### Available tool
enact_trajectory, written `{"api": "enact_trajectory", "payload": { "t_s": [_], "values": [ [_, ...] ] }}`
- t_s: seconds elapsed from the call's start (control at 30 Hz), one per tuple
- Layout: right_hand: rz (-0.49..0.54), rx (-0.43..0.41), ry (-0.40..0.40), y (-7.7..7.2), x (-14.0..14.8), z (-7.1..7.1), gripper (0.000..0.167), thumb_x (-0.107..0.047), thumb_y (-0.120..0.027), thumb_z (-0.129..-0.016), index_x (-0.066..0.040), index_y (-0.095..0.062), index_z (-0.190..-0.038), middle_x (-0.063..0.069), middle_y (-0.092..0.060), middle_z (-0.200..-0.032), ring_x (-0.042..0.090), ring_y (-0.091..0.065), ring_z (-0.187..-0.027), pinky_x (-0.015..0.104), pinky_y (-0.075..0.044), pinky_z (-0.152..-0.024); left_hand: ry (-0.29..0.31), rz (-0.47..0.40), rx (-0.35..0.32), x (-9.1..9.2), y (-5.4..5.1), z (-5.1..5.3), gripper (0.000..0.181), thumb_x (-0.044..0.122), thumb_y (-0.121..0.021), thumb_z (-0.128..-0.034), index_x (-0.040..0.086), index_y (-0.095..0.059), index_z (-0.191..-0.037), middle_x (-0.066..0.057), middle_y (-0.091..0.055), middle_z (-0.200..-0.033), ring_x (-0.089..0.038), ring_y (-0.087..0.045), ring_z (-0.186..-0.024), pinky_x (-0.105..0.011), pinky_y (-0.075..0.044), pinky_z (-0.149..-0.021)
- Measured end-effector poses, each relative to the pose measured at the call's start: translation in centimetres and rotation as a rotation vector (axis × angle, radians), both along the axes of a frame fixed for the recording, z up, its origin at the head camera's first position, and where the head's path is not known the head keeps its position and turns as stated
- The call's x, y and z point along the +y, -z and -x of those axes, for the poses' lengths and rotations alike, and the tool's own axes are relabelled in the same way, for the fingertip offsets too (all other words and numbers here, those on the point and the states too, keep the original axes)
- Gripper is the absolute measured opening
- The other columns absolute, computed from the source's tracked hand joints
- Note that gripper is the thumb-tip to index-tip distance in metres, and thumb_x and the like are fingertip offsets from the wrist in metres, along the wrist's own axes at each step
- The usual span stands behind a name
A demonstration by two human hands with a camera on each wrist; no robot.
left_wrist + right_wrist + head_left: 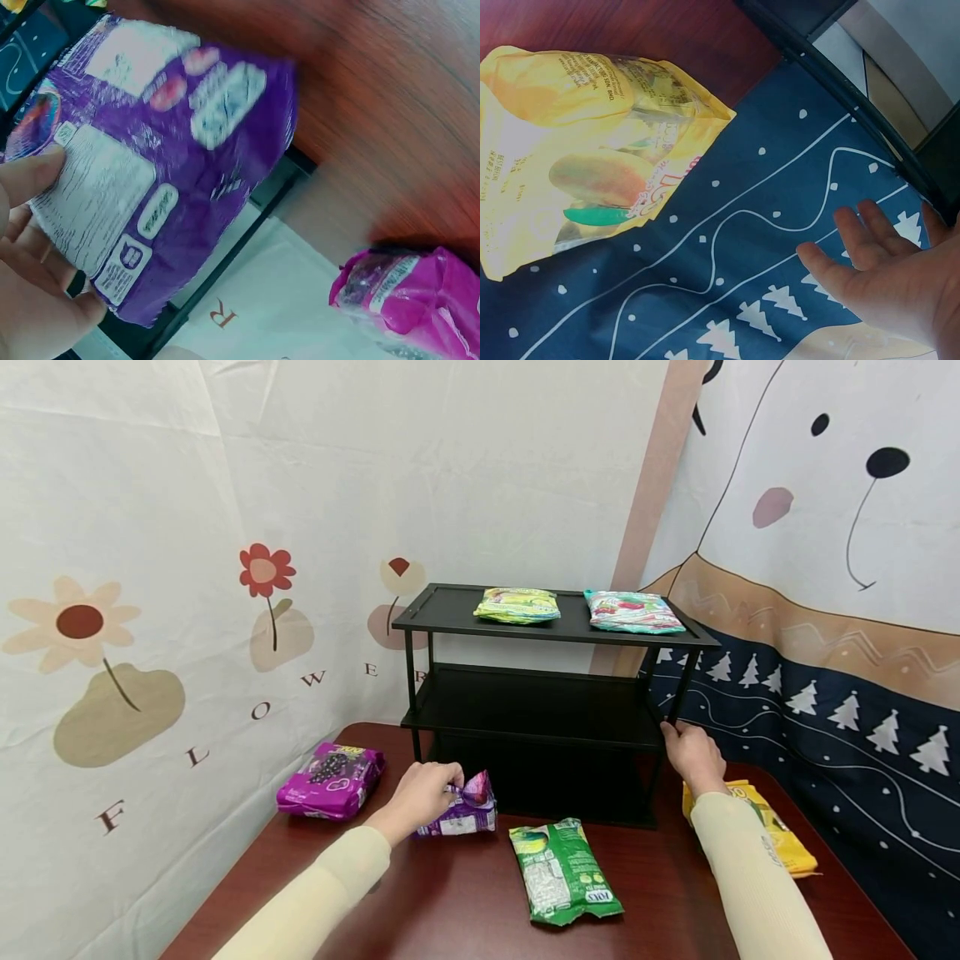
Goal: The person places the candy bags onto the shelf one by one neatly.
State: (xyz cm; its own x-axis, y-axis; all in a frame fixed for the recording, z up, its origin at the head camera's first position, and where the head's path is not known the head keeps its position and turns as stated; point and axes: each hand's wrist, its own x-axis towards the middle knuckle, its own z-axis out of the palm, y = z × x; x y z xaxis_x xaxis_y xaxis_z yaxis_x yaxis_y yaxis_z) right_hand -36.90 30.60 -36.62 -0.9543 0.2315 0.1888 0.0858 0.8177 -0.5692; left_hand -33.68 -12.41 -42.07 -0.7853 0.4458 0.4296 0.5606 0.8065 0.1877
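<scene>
My left hand (425,791) pinches a purple snack bag (463,814) near its top end, just in front of the black shelf rack (525,627). In the left wrist view, thumb and fingers grip the edge of this purple bag (180,150), whose printed labels face the camera. My right hand (693,756) is at the rack's right front post, touching it. The right wrist view shows several fingers of this hand (892,270) extended and spread beside the dark post (855,97); the thumb is hidden. Beneath the right forearm lies a yellow mango-pictured bag (772,827).
A green bag (566,872) lies on the reddish-brown table (427,902) at front centre. At the left is a magenta bag (330,781) with dark grapes. A yellow-green bag (517,606) and a teal-edged bag (633,612) lie on the top shelf. Printed cloth hangs behind.
</scene>
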Motion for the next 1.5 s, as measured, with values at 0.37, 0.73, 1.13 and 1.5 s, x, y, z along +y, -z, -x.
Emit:
{"api": "enact_trajectory", "payload": {
  "t_s": [0.37, 0.73, 1.13, 1.5],
  "values": [
    [-0.003, -0.004, 0.0, 0.0, 0.1, 0.1, 0.057, -0.045, -0.031, -0.107, 0.001, -0.058, -0.127, 0.024, -0.056, -0.104, 0.041, -0.051, -0.094, 0.055, -0.041, -0.081, 0.075, 0.114, -0.038, -0.2, 0.3, -0.3, 0.025, 0.002, -0.078, -0.0799, 0.017, -0.064, -0.094, 0.004, -0.067, -0.085, -0.016, -0.058, -0.076, -0.041, -0.049, -0.076],
    [-0.007, -0.005, -0.004, 0.2, 0.4, 0.2, 0.059, -0.047, -0.03, -0.107, 0.001, -0.057, -0.128, 0.023, -0.055, -0.102, 0.041, -0.051, -0.094, 0.054, -0.041, -0.079, 0.074, -0.038, -0.498, -0.3, -0.3, -1.1, 0.046, 0.045, -0.066, -0.0933, 0.013, -0.064, -0.126, 0.006, -0.066, -0.089, -0.009, -0.059, -0.075, -0.04, -0.053, -0.077],
    [-0.005, -0.002, -0.005, 0.1, 0.2, 0.3, 0.057, -0.047, -0.03, -0.107, 0.0, -0.057, -0.125, 0.02, -0.054, -0.095, 0.04, -0.05, -0.093, 0.052, -0.039, -0.077, -0.218, 0.304, -0.303, 1.7, 3.0, -2.7, 0.054, 0.058, -0.07, -0.0848, 0.007, -0.071, -0.102, -0.01, -0.067, -0.095, -0.028, -0.064, -0.089, -0.047, -0.055, -0.075],
    [0.001, -0.014, -0.005, 0.2, 0.3, 0.3, 0.058, -0.048, -0.03, -0.107, 0.0, -0.058, -0.124, 0.021, -0.054, -0.097, 0.04, -0.051, -0.093, 0.052, -0.039, -0.077, -0.226, 0.432, -0.262, 3.0, 5.2, -3.8, 0.068, 0.061, -0.075, -0.0767, 0.006, -0.069, -0.116, -0.012, -0.061, -0.101, -0.029, -0.06, -0.095, -0.046, -0.053, -0.08]
  ]
}}
